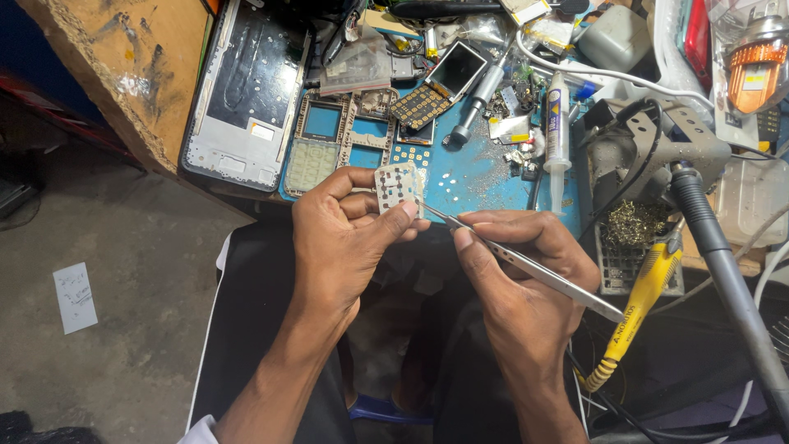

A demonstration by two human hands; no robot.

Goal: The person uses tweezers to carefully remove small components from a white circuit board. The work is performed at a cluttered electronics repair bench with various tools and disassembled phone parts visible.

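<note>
A grey, dusty floor [140, 271] with a white paper scrap [74, 297] lies beside a chipped wooden board [123, 57] and a blue bench mat [477, 177] — all brightly lit.

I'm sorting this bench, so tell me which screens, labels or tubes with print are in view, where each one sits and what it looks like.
Small screen: top centre of the bench, tilted rectangle, dark glass, silver frame.
Tube: right of the blue mat, upright syringe shape, white with a printed label.
Paper slip: on the floor at left, white rectangle.
Orange part: top right, with a pale label.
</note>
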